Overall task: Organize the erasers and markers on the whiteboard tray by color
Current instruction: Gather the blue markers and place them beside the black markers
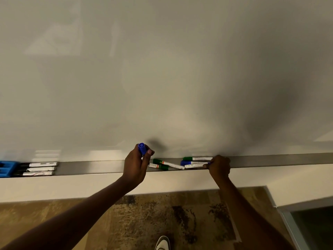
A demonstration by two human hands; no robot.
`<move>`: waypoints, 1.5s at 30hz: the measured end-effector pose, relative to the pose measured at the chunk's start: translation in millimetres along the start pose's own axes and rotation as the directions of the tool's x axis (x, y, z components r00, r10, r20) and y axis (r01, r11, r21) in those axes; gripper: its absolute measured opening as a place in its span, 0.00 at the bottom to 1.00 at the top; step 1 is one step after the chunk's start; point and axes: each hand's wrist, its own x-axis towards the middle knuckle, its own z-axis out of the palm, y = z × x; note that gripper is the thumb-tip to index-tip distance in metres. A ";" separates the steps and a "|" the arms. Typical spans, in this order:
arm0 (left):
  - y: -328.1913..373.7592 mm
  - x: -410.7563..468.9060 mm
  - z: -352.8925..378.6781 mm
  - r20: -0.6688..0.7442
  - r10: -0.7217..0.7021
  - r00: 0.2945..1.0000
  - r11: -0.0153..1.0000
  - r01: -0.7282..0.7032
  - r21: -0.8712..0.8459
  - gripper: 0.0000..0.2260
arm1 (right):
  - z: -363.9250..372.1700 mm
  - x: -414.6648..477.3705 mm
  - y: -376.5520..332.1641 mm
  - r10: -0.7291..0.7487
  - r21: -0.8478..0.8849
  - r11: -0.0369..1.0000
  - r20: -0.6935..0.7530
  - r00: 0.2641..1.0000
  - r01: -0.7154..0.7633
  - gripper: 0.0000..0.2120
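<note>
The left hand [137, 163] gripped a blue marker [141, 148] upright. The right hand [219, 166] pinched a second marker [195, 166], lying lengthwise along the tray [270, 159].

1. The light is dim, warm and indoor; the whiteboard [162, 69] looks grey-beige.
2. Soft shadows lie on the board: a small one just right of the raised blue marker [141, 148] and a broad dark one at right.
3. Pale, blurred reflections glare at the upper left and low on the left.
4. Wide-angle distortion bends the tray [270, 158], and the edges of the view look soft.
</note>
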 end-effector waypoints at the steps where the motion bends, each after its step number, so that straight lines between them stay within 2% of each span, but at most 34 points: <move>1: 0.5 0.6 -0.1 0.002 -0.006 1.000 1.000 0.006 -0.002 0.05 | -1.6 0.1 0.2 -0.028 0.032 0.999 -0.007 1.000 0.028 0.18; 7: 7.2 2.9 2.5 0.046 -0.018 0.999 0.999 0.020 -0.032 0.06 | -16.0 -13.2 -8.6 -0.131 0.300 0.941 -0.102 0.986 0.156 0.10; 11: 11.8 6.9 5.5 0.114 -0.037 0.993 0.999 0.041 -0.034 0.14 | -22.9 -32.6 -26.2 -0.174 0.397 0.896 -0.101 0.980 0.200 0.11; 17: 18.2 7.6 10.6 0.219 -0.026 0.975 0.999 0.033 -0.030 0.14 | -27.7 -65.5 -56.3 -0.276 0.515 0.816 -0.052 0.960 0.262 0.10; 21: 15.4 7.4 14.8 0.305 -0.003 0.952 1.000 0.004 -0.002 0.11 | -29.8 -85.5 -78.3 -0.333 0.590 0.752 -0.045 0.942 0.294 0.13; 24: 14.4 6.8 15.5 0.355 0.026 0.935 0.999 -0.036 0.021 0.12 | -30.6 -97.3 -91.2 -0.366 0.608 0.728 -0.047 0.930 0.317 0.16; 30: 13.6 6.2 14.1 0.360 0.063 0.931 0.993 -0.096 0.073 0.09 | -28.3 -107.8 -105.9 -0.443 0.630 0.688 -0.027 0.896 0.359 0.13; 39: 8.1 4.5 9.4 0.350 0.017 0.937 0.991 -0.062 0.117 0.08 | -24.0 -108.0 -106.6 -0.566 0.676 0.628 0.055 0.823 0.386 0.14; 42: 4.5 2.8 6.7 0.362 -0.004 0.932 0.992 -0.042 0.120 0.06 | -18.2 -96.2 -96.4 -0.538 0.632 0.654 0.001 0.843 0.416 0.13; 45: 1.3 1.4 3.6 0.353 -0.030 0.935 0.992 -0.015 0.123 0.05 | -8.4 -73.3 -79.0 -0.464 0.485 0.765 -0.042 0.885 0.424 0.12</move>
